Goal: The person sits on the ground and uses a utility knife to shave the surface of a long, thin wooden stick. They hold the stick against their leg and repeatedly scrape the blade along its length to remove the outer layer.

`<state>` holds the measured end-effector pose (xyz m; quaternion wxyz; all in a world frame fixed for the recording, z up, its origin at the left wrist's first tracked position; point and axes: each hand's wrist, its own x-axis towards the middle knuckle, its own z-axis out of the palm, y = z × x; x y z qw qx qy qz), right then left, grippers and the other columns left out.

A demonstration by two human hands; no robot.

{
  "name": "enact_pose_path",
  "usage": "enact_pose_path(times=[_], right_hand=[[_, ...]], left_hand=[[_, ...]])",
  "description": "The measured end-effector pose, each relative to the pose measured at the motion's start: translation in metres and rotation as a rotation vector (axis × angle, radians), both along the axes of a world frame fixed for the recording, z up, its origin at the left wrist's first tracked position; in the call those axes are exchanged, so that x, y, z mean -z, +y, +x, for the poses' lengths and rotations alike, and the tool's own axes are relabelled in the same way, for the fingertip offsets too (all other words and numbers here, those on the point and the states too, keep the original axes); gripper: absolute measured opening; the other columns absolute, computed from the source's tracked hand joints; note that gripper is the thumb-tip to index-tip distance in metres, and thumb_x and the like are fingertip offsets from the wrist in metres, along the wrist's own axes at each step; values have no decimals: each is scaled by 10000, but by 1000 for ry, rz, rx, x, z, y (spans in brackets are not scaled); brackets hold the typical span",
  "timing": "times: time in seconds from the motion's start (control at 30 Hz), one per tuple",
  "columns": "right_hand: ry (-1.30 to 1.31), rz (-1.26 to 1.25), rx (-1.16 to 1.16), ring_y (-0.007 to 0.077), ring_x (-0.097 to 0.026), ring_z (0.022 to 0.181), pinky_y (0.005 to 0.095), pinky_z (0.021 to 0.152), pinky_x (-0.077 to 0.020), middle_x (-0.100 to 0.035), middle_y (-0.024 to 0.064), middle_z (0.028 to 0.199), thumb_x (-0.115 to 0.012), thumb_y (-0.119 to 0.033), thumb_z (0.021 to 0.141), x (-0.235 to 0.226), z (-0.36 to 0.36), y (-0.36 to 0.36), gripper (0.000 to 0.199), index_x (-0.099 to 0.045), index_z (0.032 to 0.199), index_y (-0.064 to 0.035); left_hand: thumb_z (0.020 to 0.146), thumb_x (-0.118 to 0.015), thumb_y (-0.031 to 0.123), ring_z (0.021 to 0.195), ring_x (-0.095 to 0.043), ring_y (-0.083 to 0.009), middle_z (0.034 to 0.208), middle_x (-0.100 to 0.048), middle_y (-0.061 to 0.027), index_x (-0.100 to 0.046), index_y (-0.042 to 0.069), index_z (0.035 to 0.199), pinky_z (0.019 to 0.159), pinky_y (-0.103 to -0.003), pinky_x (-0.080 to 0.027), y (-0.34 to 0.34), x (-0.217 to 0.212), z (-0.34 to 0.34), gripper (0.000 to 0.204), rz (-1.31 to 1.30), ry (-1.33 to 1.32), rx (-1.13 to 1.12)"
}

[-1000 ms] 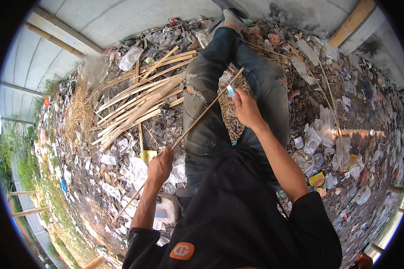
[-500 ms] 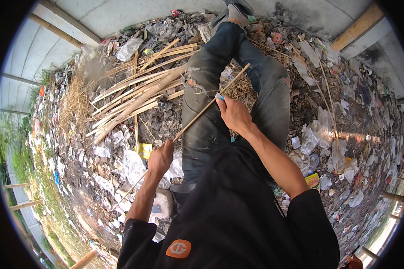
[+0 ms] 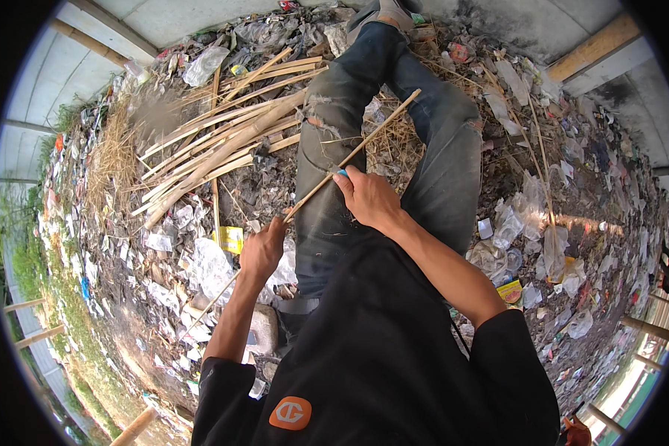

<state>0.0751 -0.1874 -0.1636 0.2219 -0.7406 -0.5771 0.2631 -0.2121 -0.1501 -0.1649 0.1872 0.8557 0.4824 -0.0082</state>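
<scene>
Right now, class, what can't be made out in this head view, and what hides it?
All in the head view:
Blue item, full shape: covered by the right hand.
Stick: part hidden behind the left hand.
Feet: cut off by the top edge.
Hazy smudge: blurs what lies behind.

We've got bright, mostly diffuse daylight, soft shading on the jeans (image 3: 442, 163). We see a sunlit strip on the ground (image 3: 587, 223) at right; lower-left grass (image 3: 89, 349) washes out. Black shirt (image 3: 394, 357) loses detail. Right hand (image 3: 370, 198) and stick (image 3: 381, 132) look reasonably sharp; smudgy blur near the straw (image 3: 111, 163). Fisheye bends the wall panels (image 3: 33, 111); corners vignette black.
</scene>
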Motion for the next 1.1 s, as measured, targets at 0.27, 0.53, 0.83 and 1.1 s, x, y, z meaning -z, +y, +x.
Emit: enact_pose_path(times=[0.27, 0.53, 0.83, 1.1], right_hand=[[-6, 198, 274, 517, -650, 802, 588, 699, -485, -677, 276, 803, -484, -386, 1115, 7, 63, 31, 454, -604, 932, 13], [144, 187, 189, 516, -656, 792, 580, 680, -489, -674, 285, 789, -484, -373, 1117, 19, 22, 5, 445, -616, 945, 15], [86, 73, -69, 511, -690, 778, 595, 708, -548, -697, 305, 794, -463, -422, 1105, -6, -13, -9, 473, -640, 975, -3], [46, 81, 106, 501, -691, 838, 585, 742, -539, -699, 287, 809, -522, -360, 1078, 23, 39, 11, 391, -670, 983, -10]], left_hand=[[1083, -520, 272, 701, -688, -492, 868, -723, -219, -547, 117, 1108, 587, -616, -514, -4, -11, 19, 159, 1, -47, 3], [1083, -538, 276, 696, -658, -512, 748, -676, -246, -535, 110, 1063, 579, -623, -472, -3, -22, 41, 167, 5, -40, 0], [1091, -492, 271, 776, -689, -531, 802, -698, -277, -523, 94, 1124, 660, -644, -511, 0, -18, 57, 183, -63, -77, 5], [1075, -548, 283, 713, -669, -515, 731, -670, -268, -554, 97, 1077, 611, -625, -496, 5, -15, 71, 186, -22, -131, -16]])
